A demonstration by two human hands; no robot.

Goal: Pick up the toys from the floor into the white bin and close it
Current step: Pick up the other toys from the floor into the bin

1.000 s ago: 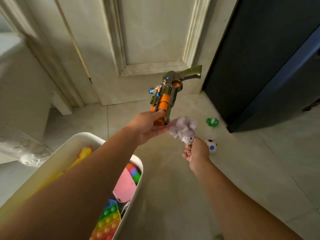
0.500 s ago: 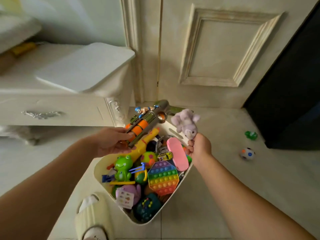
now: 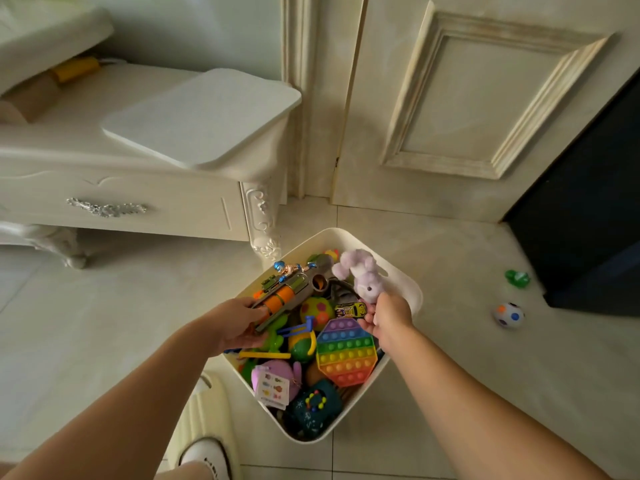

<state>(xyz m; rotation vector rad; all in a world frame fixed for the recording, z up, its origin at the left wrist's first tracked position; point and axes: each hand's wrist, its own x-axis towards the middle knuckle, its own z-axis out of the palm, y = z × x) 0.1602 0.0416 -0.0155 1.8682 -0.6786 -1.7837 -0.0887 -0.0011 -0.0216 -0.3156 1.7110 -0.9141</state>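
The white bin stands on the floor below me, full of several toys, with a rainbow pop toy on top. My left hand grips an orange and metallic toy gun over the bin's left side. Over the right side, my right hand pinches a small purple plush. A spotted white ball and a small green toy lie on the floor to the right. The flat white lid rests on the cabinet top.
A cream cabinet with a drawer stands at the left, its carved leg touching the bin's far corner. A panelled door is behind, and a dark cabinet at the right. My slippered foot is beside the bin's near left.
My view swung from the door down to the bin. Both hands carried the toy gun and the purple plush back and lowered them over the bin's contents.
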